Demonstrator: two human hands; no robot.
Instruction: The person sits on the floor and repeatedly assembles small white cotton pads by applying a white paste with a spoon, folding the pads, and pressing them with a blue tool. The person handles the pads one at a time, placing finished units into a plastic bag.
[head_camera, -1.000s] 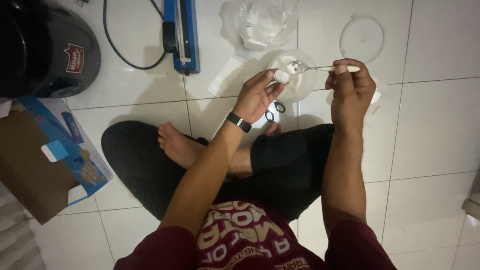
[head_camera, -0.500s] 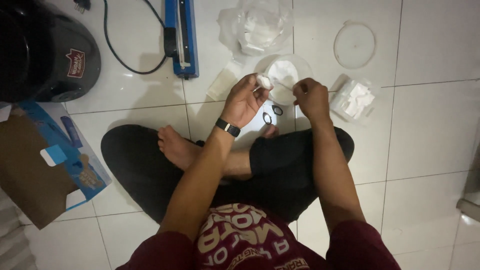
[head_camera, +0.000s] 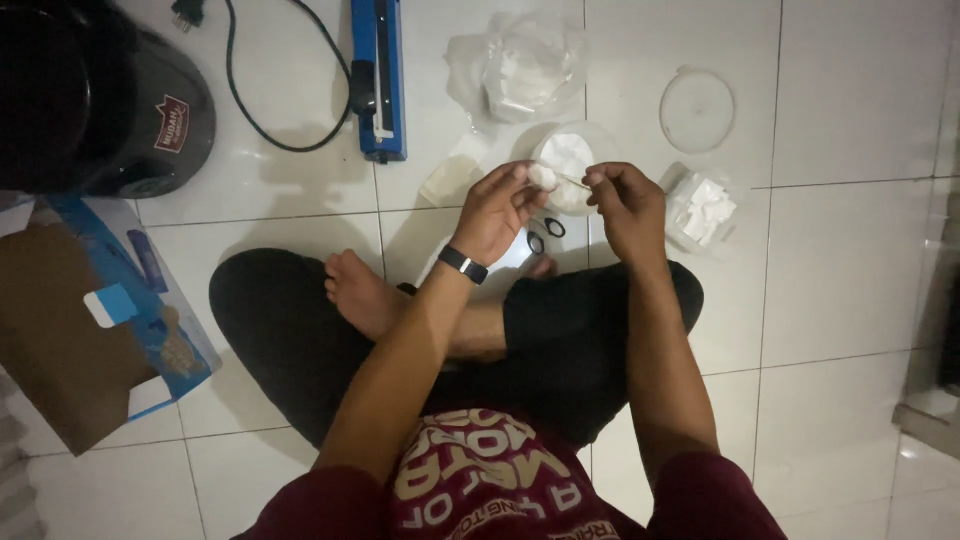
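A person sits cross-legged on a white tiled floor (head_camera: 840, 300), both hands raised over a clear bowl (head_camera: 570, 155) of white stuff that stands on the floor just past the knees.

The left hand (head_camera: 505, 205) is curled, its fingertips pinched shut on a small white lump (head_camera: 543, 177) held above the bowl's near rim. A black watch (head_camera: 463, 265) sits on that wrist. The right hand (head_camera: 622, 200) is also mostly closed, thumb and forefinger gripping a thin stick (head_camera: 572, 180), perhaps a spoon handle; its far tip meets the white lump. The two hands are near each other, joined only by the stick and lump.

Under the left hand, on the floor, lie two small black rings (head_camera: 546, 235) side by side.

Past the bowl, toward the far edge of the floor, is a crumpled clear bag (head_camera: 520, 70) with white contents. Left of it lies a blue sealer (head_camera: 378, 75) with a black cable (head_camera: 265, 110) trailing left. A clear round lid (head_camera: 697, 110) lies flat to the right of the bowl, and below it, just right of the right hand, a small bag of white pieces (head_camera: 703, 208).

At the far left corner stands a dark helmet (head_camera: 100, 95); nearer, a blue and brown cardboard box (head_camera: 90, 330) lies open on the left edge.
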